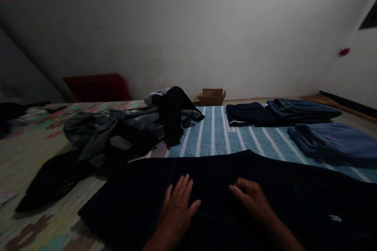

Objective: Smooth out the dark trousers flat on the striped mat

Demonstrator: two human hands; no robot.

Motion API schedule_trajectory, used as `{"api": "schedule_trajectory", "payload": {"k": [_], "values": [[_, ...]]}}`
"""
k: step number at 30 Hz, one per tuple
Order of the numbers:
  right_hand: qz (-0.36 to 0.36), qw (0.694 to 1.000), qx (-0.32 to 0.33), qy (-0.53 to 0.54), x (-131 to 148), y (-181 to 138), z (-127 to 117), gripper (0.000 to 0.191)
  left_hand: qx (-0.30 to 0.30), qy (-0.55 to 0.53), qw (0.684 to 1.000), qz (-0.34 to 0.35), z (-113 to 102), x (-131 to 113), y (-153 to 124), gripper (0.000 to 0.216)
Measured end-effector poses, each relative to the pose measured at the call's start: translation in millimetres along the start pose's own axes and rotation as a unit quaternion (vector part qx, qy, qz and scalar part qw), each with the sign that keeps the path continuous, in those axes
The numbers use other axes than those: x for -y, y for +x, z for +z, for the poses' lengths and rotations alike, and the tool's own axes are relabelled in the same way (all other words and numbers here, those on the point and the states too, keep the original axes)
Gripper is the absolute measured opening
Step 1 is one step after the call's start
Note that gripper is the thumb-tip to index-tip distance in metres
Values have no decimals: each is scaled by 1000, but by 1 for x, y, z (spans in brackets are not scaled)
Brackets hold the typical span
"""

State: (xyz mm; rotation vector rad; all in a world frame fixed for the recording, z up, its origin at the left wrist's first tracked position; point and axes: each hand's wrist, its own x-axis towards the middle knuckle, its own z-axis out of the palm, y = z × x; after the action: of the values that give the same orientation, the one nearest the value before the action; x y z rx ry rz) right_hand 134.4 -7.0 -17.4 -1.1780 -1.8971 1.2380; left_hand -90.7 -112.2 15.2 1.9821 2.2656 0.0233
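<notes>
A large dark garment [265,188] lies spread flat across the near part of the bed, with a small white logo near its right end. My left hand [176,211] rests flat on it, fingers stretched out and close together, beside a seam line. My right hand [250,198] lies on the same garment a little to the right, its fingers curled loosely inward on the cloth. Whether those fingers pinch any fabric is hard to make out in the dim light.
A heap of unfolded grey and black clothes [126,133] lies at the left. Three folded dark and blue garments [294,111] sit on a blue striped sheet [212,133]. A small cardboard box [211,96] stands by the far wall. A patterned cover [26,153] covers the left.
</notes>
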Motion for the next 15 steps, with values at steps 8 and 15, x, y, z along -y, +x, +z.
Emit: {"api": "schedule_trajectory", "payload": {"k": [8, 15], "values": [[16, 1000, 4, -2, -2, -2, 0, 37, -6, -5, 1000, 4, 2, -1, -3, 56], [33, 999, 8, -15, 0, -5, -1, 39, -3, -18, 1000, 2, 1, -3, -6, 56]]}}
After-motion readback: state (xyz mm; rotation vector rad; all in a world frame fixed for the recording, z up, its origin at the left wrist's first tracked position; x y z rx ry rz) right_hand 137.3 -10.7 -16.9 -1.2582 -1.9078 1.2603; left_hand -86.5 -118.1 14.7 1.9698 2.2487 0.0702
